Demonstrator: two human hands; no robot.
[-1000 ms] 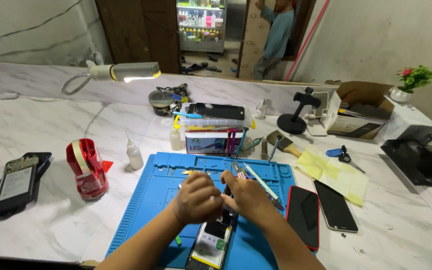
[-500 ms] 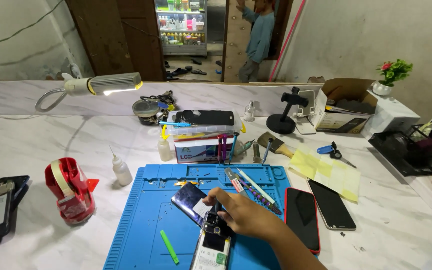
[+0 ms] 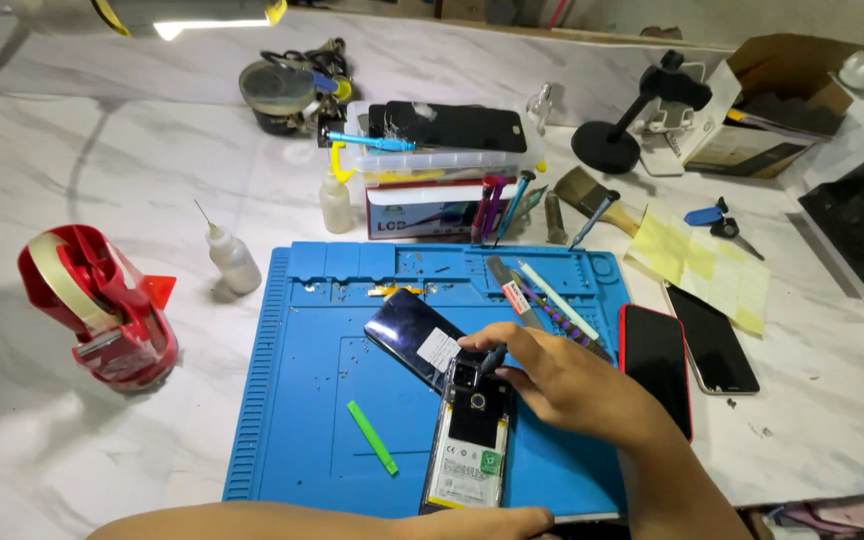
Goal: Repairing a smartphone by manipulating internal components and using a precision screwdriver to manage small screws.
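An opened phone (image 3: 467, 440) with its back removed lies on the blue work mat (image 3: 302, 400), showing its battery and camera module. My right hand (image 3: 567, 385) is closed on a small dark screwdriver (image 3: 492, 356), tip down at the phone's upper end near the camera. The dark back cover (image 3: 410, 335) with a white sticker lies just up-left of the phone, touching it. My left hand (image 3: 477, 522) rests at the frame's bottom edge by the phone's lower end; its grip is hidden. A green plastic pry stick (image 3: 372, 437) lies left of the phone.
Several loose tools (image 3: 542, 300) lie on the mat's right side. A red-edged phone (image 3: 657, 365) and a black phone (image 3: 712, 340) lie beside it. A red tape dispenser (image 3: 102, 305) and a small needle bottle (image 3: 232, 260) stand left. A parts box (image 3: 442, 175) and a phone stand (image 3: 632, 125) are behind.
The view has dropped closer to the mat. My left forearm has come back in along the bottom edge. My right hand stays at the phone's camera end with the screwdriver.
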